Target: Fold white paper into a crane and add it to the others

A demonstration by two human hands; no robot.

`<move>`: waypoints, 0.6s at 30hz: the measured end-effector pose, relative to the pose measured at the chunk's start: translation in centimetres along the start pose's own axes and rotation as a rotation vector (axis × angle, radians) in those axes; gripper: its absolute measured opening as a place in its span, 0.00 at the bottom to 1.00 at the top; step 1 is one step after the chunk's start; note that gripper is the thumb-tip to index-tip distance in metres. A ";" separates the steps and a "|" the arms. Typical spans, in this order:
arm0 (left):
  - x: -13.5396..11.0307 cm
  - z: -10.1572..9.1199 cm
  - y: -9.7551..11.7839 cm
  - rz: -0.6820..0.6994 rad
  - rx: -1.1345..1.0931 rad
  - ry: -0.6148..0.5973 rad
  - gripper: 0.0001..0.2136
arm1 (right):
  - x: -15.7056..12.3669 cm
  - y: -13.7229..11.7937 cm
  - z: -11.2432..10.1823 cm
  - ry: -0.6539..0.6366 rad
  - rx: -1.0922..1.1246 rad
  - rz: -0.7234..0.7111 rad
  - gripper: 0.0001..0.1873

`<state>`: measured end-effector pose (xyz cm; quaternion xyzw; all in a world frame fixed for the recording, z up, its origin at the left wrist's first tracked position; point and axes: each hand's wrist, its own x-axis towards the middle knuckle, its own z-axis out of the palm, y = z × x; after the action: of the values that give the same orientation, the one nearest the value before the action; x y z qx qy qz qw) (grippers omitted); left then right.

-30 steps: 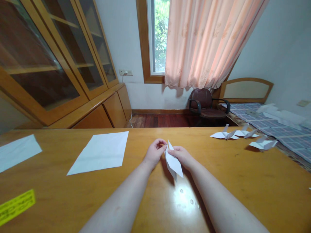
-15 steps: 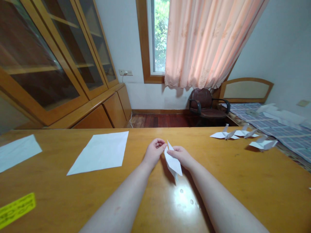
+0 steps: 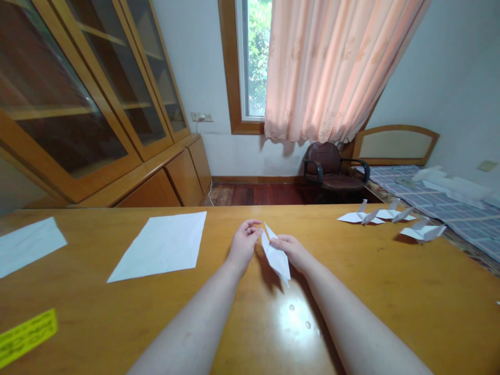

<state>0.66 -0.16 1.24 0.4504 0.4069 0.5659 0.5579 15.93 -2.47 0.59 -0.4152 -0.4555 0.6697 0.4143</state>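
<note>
Over the desk, a white folded paper (image 3: 276, 258) is held up, long and narrow, with two split points at its far end. My right hand (image 3: 291, 250) is closed on its right side, the thumb lying on top. At the left of the split end, my left hand (image 3: 244, 242) has thumb and fingertip pinched at one of the points; its other fingers are loosely curled. Three finished-looking folded paper birds stand at the right of the desk: one bird (image 3: 360, 217), another bird (image 3: 394, 212) and a nearer bird (image 3: 424, 232).
A flat white paper sheet (image 3: 164, 247) lies left of my hands, with another sheet (image 3: 31, 245) at the far left. A yellow label (image 3: 27, 336) is at the lower left. Beyond the wooden desk (image 3: 371, 302) are an armchair (image 3: 328, 166) and a bed (image 3: 445, 195).
My left hand has shifted slightly left and its fingers have loosened a little. The folded paper has moved slightly left and up with my right hand on it.
</note>
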 end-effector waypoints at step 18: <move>0.4 -0.5 -0.2 0.120 -0.003 0.186 0.12 | 0.3 0.1 -0.1 -0.002 0.041 -0.103 0.14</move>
<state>0.21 0.23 0.96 0.4187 0.4285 0.6384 0.4833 15.87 -2.18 0.44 -0.3820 -0.4630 0.6570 0.4561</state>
